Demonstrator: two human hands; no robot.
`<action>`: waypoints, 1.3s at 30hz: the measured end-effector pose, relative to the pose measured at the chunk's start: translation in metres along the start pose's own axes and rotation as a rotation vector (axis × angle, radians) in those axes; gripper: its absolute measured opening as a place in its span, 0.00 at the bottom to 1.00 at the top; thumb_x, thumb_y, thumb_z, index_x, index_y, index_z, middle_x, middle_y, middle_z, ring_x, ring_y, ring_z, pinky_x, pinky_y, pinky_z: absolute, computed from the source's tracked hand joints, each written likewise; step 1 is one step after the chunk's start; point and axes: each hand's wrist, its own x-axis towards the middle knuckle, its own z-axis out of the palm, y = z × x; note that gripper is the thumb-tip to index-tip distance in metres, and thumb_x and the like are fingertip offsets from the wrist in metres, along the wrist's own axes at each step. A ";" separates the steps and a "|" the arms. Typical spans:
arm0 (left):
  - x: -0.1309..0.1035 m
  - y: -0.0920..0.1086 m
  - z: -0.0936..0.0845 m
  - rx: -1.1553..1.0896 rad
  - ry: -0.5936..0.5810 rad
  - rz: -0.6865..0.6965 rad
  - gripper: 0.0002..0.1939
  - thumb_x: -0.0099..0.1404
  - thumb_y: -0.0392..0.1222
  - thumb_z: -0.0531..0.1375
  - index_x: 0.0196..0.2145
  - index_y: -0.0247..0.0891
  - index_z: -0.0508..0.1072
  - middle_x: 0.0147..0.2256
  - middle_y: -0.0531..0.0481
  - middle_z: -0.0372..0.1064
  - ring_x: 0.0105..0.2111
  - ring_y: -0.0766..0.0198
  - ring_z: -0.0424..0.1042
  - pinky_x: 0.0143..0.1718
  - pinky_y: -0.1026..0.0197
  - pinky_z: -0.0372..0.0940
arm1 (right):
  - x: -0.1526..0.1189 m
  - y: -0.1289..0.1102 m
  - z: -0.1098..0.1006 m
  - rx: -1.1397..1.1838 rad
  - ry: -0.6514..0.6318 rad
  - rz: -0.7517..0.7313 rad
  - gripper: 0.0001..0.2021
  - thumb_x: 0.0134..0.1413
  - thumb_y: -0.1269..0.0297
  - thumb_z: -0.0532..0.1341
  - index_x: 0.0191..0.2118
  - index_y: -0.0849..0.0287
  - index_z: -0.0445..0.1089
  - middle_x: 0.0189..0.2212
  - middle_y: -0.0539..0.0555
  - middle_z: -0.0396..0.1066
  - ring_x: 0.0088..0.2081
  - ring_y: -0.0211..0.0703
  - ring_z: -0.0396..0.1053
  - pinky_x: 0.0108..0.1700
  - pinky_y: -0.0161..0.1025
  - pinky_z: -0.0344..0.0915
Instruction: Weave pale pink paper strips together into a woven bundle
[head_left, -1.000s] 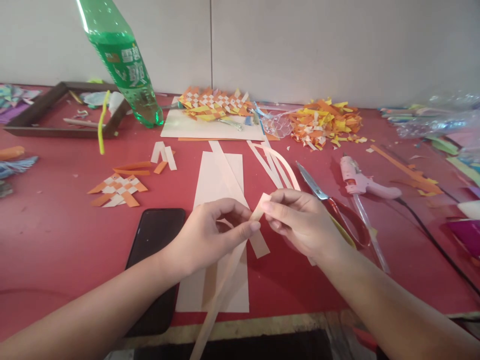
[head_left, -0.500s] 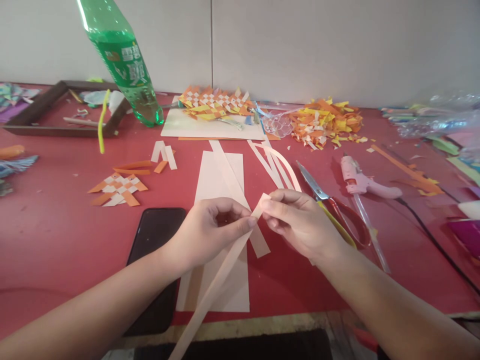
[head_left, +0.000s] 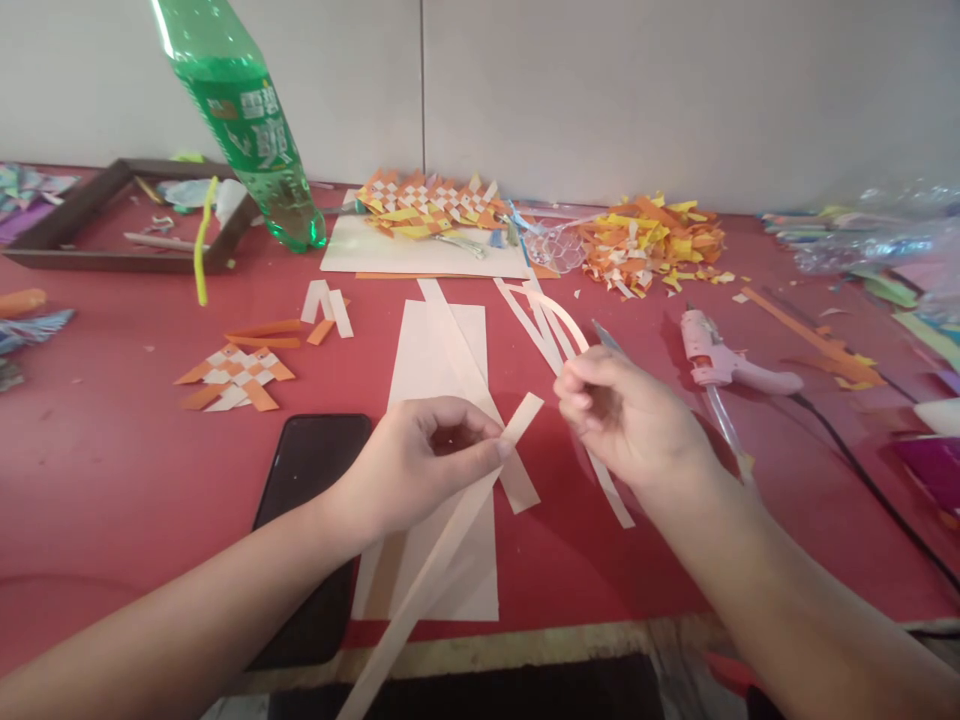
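Note:
My left hand [head_left: 442,450] pinches a long pale paper strip [head_left: 427,570] near its upper end, between thumb and forefinger. The strip's short tip sticks out beyond the thumb, and its long tail hangs down over the table's front edge. My right hand [head_left: 626,410] is apart from it, to the right, with fingers curled in and nothing visible in them. It covers most of a pair of scissors [head_left: 606,336], whose blade tip shows behind it. Several thin pale strips [head_left: 547,335] lie around and behind that hand. Below my left hand lies a pale sheet [head_left: 442,360] with another strip across it.
A phone [head_left: 319,470] lies beside my left wrist. A woven orange-and-white paper piece [head_left: 238,375] is at left. Behind stand a green bottle [head_left: 255,150], a dark frame [head_left: 112,262] and a pile of folded paper [head_left: 652,240]. A pink glue gun [head_left: 712,355] with a cord is at right.
My right hand has let go of the strip's tip and moved up and right, over the scissors. My left hand has stayed in place, still pinching the strip.

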 end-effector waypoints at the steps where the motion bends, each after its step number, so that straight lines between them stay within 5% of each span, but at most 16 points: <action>1: 0.001 -0.001 0.000 -0.033 0.031 0.002 0.09 0.60 0.44 0.65 0.29 0.36 0.75 0.26 0.53 0.71 0.25 0.71 0.65 0.27 0.68 0.60 | 0.002 -0.002 -0.002 0.019 0.020 -0.030 0.10 0.39 0.68 0.70 0.17 0.59 0.68 0.18 0.47 0.62 0.20 0.29 0.56 0.18 0.30 0.48; 6: 0.008 -0.006 -0.006 -0.390 0.292 -0.007 0.09 0.58 0.45 0.67 0.31 0.38 0.74 0.27 0.56 0.70 0.23 0.74 0.65 0.26 0.70 0.62 | 0.001 -0.002 -0.003 -0.048 -0.043 0.002 0.07 0.42 0.66 0.69 0.22 0.58 0.71 0.21 0.48 0.62 0.22 0.31 0.56 0.18 0.30 0.49; 11: 0.013 -0.007 -0.011 -0.613 0.533 0.056 0.10 0.56 0.41 0.68 0.31 0.39 0.71 0.30 0.58 0.71 0.29 0.72 0.73 0.40 0.67 0.69 | 0.001 -0.001 -0.003 -0.102 -0.071 0.026 0.09 0.43 0.64 0.69 0.23 0.59 0.69 0.23 0.48 0.63 0.22 0.31 0.57 0.18 0.31 0.49; 15: 0.010 -0.006 -0.009 -0.642 0.430 0.010 0.10 0.57 0.40 0.68 0.30 0.38 0.70 0.32 0.55 0.72 0.33 0.70 0.74 0.39 0.67 0.69 | -0.003 0.004 -0.002 -0.173 -0.128 -0.007 0.07 0.47 0.62 0.69 0.26 0.58 0.72 0.23 0.49 0.66 0.23 0.33 0.60 0.19 0.31 0.52; 20: 0.008 -0.003 -0.007 -0.637 0.324 0.033 0.08 0.58 0.38 0.68 0.30 0.37 0.70 0.25 0.60 0.64 0.20 0.79 0.62 0.23 0.75 0.61 | -0.011 0.013 -0.001 -0.349 -0.336 -0.017 0.07 0.53 0.59 0.67 0.35 0.57 0.75 0.28 0.51 0.71 0.23 0.33 0.63 0.23 0.33 0.58; 26: 0.010 0.000 -0.008 -0.704 0.356 0.000 0.09 0.58 0.37 0.67 0.29 0.37 0.69 0.27 0.58 0.69 0.27 0.75 0.73 0.33 0.72 0.69 | -0.015 0.007 -0.003 -0.438 -0.282 0.006 0.09 0.54 0.55 0.66 0.36 0.55 0.75 0.29 0.49 0.72 0.26 0.34 0.66 0.28 0.33 0.62; 32: 0.003 0.001 -0.005 -0.523 0.129 -0.118 0.10 0.59 0.41 0.67 0.30 0.36 0.70 0.29 0.53 0.75 0.31 0.69 0.76 0.34 0.68 0.70 | -0.017 0.004 0.002 -0.505 -0.352 -0.051 0.05 0.51 0.62 0.68 0.33 0.56 0.75 0.30 0.50 0.72 0.32 0.37 0.68 0.35 0.34 0.65; 35: 0.001 0.001 -0.004 -0.422 0.028 -0.107 0.09 0.61 0.42 0.66 0.30 0.36 0.71 0.31 0.52 0.76 0.33 0.69 0.76 0.35 0.70 0.69 | -0.017 0.005 0.003 -0.571 -0.378 -0.051 0.06 0.51 0.63 0.67 0.28 0.58 0.72 0.26 0.49 0.69 0.28 0.35 0.65 0.30 0.33 0.61; 39: 0.002 0.000 -0.004 -0.429 0.101 -0.086 0.09 0.62 0.43 0.65 0.31 0.37 0.71 0.29 0.55 0.74 0.31 0.71 0.76 0.34 0.71 0.69 | -0.018 0.005 0.001 -0.588 -0.427 0.013 0.07 0.51 0.65 0.66 0.26 0.58 0.67 0.22 0.46 0.62 0.23 0.32 0.58 0.25 0.32 0.54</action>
